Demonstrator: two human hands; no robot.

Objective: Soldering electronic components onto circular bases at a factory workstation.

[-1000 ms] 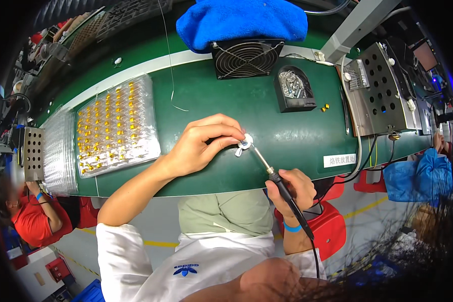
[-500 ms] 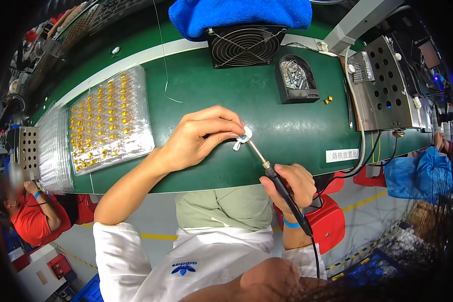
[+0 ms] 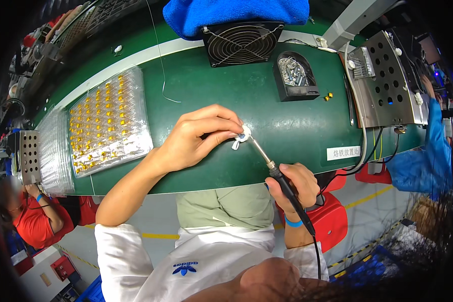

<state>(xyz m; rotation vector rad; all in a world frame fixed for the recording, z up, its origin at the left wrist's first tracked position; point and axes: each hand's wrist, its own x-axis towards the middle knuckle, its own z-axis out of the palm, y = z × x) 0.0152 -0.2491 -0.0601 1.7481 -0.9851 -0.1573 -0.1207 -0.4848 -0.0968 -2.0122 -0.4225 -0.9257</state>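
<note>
Left hand (image 3: 199,136) pinched a small white part (image 3: 246,134), right hand (image 3: 301,185) gripped the soldering iron (image 3: 285,187) by the table (image 3: 201,80) edge, and open room stretched on to the fan (image 3: 243,45)!

Tray (image 3: 142,136): left, on bench (image 3: 191,83)
Fan (image 3: 243,46): upper centre
Parts bin (image 3: 299,92): right of fan
Soldering iron (image 3: 290,195): just right of centre
Metal box (image 3: 380,115): upper right

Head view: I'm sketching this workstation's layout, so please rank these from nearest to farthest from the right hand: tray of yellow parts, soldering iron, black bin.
1. Soldering iron: held in the right hand.
2. Black bin: ahead of that hand, toward the far side.
3. Tray of yellow parts: well off to the left.
</note>
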